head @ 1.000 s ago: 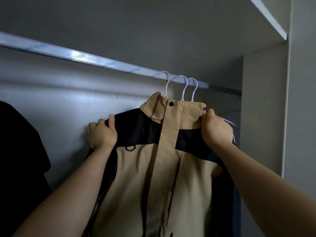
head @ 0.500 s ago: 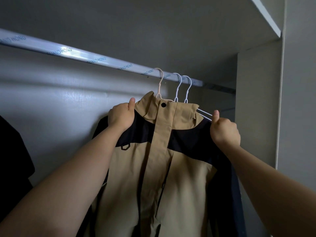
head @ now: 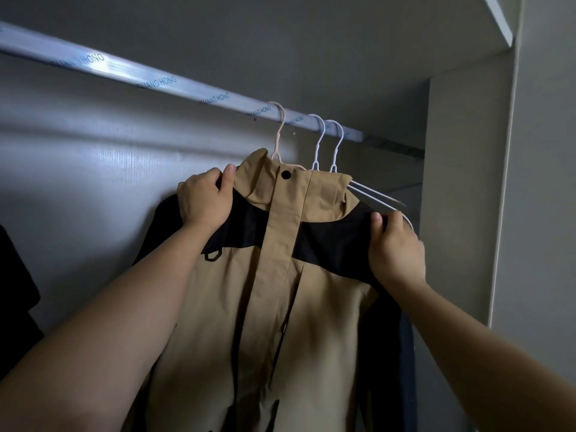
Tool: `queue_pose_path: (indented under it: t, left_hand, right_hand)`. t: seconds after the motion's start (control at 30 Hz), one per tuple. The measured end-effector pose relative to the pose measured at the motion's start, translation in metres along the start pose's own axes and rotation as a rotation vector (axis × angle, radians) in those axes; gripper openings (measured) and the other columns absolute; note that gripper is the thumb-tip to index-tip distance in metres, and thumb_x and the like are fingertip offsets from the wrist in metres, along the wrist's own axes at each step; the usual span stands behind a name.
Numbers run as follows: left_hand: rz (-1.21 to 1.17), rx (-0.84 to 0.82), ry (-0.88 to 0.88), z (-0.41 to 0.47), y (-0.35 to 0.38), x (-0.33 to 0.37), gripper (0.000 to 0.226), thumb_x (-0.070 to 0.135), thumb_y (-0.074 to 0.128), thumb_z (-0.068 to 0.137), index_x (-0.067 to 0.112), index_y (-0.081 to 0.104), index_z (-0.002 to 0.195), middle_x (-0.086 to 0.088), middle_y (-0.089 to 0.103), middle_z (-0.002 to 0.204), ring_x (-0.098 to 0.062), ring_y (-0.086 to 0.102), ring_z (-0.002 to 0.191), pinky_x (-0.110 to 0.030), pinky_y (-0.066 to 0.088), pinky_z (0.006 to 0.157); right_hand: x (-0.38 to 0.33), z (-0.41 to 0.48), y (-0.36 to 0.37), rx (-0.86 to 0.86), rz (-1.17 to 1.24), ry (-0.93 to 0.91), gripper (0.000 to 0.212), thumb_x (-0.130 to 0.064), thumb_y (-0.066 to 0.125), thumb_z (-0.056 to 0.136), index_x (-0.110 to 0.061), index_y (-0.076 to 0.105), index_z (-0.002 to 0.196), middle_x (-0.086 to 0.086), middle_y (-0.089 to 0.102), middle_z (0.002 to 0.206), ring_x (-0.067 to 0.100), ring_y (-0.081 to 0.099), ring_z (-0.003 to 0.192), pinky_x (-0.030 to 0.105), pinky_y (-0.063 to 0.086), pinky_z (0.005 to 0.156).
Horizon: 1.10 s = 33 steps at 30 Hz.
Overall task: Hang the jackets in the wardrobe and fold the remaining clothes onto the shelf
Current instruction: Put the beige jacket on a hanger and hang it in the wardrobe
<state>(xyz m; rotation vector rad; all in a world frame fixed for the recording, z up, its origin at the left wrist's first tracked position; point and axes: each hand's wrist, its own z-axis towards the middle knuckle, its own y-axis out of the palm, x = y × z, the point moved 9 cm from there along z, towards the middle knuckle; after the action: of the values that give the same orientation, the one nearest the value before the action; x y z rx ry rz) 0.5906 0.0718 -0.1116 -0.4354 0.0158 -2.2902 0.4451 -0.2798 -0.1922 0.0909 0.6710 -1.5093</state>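
A tan and black jacket [head: 274,275] hangs on a pale pink hanger [head: 279,135] hooked over the silver wardrobe rail [head: 131,74]. My left hand [head: 204,202] grips the jacket's black left shoulder right beside the tan collar, thumb up against the collar. My right hand [head: 396,247] grips the black right shoulder, thumb on the front of the fabric. The jacket's lower part runs out of view at the bottom.
Two empty white hangers [head: 330,145] hang on the rail just right of the jacket, their arms poking out behind my right hand. A dark garment [head: 15,307] hangs at the far left. The wardrobe's side panel [head: 461,182] stands at the right, a shelf [head: 495,17] above.
My left hand slid up from the outer shoulder to beside the collar. My right hand slid from the collar down and out along the right shoulder. The view moved closer.
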Motion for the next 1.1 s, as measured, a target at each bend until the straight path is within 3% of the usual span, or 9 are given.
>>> queue_pose_path:
  t: [0.1, 0.2, 0.3, 0.43, 0.57, 0.67, 0.8, 0.97, 1.1]
  left_hand:
    - [-0.060, 0.041, -0.084, -0.001, -0.003, -0.004, 0.046, 0.041, 0.032, 0.107, 0.012, 0.042, 0.073, -0.009, 0.052, 0.063, -0.039, 0.052, 0.066, -0.045, 0.044, 0.078]
    - [-0.043, 0.049, -0.117, 0.004, -0.008, -0.005, 0.045, 0.033, 0.034, 0.108, 0.007, 0.045, 0.073, -0.015, 0.052, 0.064, -0.041, 0.052, 0.066, -0.045, 0.044, 0.074]
    - [-0.052, 0.041, -0.103, 0.009, -0.012, -0.009, 0.045, 0.027, 0.039, 0.106, 0.004, 0.043, 0.067, -0.019, 0.050, 0.062, -0.045, 0.052, 0.064, -0.045, 0.043, 0.067]
    - [-0.099, 0.034, -0.074, 0.008, -0.014, -0.013, 0.047, 0.026, 0.042, 0.105, 0.005, 0.038, 0.063, -0.012, 0.041, 0.055, -0.043, 0.047, 0.058, -0.046, 0.041, 0.060]
    - [-0.169, 0.022, -0.104, 0.002, -0.011, -0.022, 0.051, 0.031, 0.046, 0.105, 0.014, 0.027, 0.061, -0.002, 0.032, 0.052, -0.022, 0.031, 0.050, -0.039, 0.032, 0.051]
    - [-0.166, 0.026, -0.179, -0.013, -0.013, -0.046, 0.051, 0.038, 0.047, 0.105, 0.018, 0.031, 0.061, 0.002, 0.039, 0.052, -0.013, 0.036, 0.048, -0.034, 0.027, 0.051]
    - [-0.108, 0.055, -0.215, -0.028, -0.025, -0.072, 0.048, 0.040, 0.043, 0.107, 0.012, 0.040, 0.067, -0.004, 0.046, 0.058, -0.030, 0.043, 0.058, -0.035, 0.030, 0.059]
    - [-0.050, 0.074, -0.278, -0.026, -0.036, -0.086, 0.049, 0.037, 0.037, 0.109, 0.004, 0.049, 0.075, -0.026, 0.061, 0.077, -0.038, 0.051, 0.068, -0.040, 0.036, 0.063]
    - [-0.046, 0.088, -0.317, -0.028, -0.038, -0.094, 0.052, 0.034, 0.036, 0.109, -0.005, 0.057, 0.081, -0.033, 0.063, 0.082, -0.049, 0.058, 0.076, -0.047, 0.045, 0.068]
  right_hand:
    - [0.027, -0.021, 0.015, 0.004, 0.153, 0.259, 0.043, -0.051, 0.021, 0.105, -0.016, 0.045, 0.105, 0.018, 0.059, 0.120, 0.042, 0.053, 0.112, 0.051, 0.037, 0.090]
    - [0.039, -0.022, 0.023, -0.072, 0.092, 0.344, 0.045, -0.058, 0.008, 0.102, -0.026, 0.040, 0.097, 0.014, 0.062, 0.112, 0.039, 0.055, 0.094, 0.046, 0.036, 0.079]
    - [0.039, -0.005, 0.010, -0.064, 0.015, 0.280, 0.045, -0.060, 0.007, 0.101, -0.028, 0.038, 0.090, 0.015, 0.063, 0.099, 0.033, 0.046, 0.077, 0.044, 0.039, 0.073]
    - [0.017, 0.031, -0.018, 0.019, -0.093, 0.104, 0.040, -0.056, 0.016, 0.104, -0.025, 0.036, 0.088, 0.018, 0.064, 0.105, 0.041, 0.054, 0.082, 0.042, 0.035, 0.071]
    - [-0.024, 0.066, -0.035, 0.074, -0.170, -0.076, 0.044, -0.052, 0.016, 0.107, -0.019, 0.041, 0.094, 0.015, 0.062, 0.111, 0.045, 0.059, 0.088, 0.041, 0.034, 0.069]
    - [-0.042, 0.080, -0.031, 0.034, -0.221, -0.149, 0.048, -0.052, 0.015, 0.107, -0.017, 0.047, 0.098, 0.015, 0.063, 0.107, 0.043, 0.060, 0.088, 0.041, 0.035, 0.070]
    - [-0.040, 0.079, -0.020, -0.048, -0.257, -0.180, 0.045, -0.057, 0.013, 0.105, -0.023, 0.038, 0.088, 0.018, 0.065, 0.091, 0.033, 0.046, 0.070, 0.040, 0.035, 0.065]
    - [-0.030, 0.067, -0.008, -0.092, -0.209, -0.114, 0.051, -0.063, 0.010, 0.102, -0.025, 0.043, 0.092, 0.021, 0.063, 0.091, 0.034, 0.044, 0.071, 0.041, 0.035, 0.067]
    - [-0.026, 0.060, -0.009, -0.065, -0.175, -0.100, 0.047, -0.060, 0.008, 0.102, -0.025, 0.036, 0.089, 0.021, 0.063, 0.090, 0.033, 0.040, 0.069, 0.042, 0.035, 0.067]
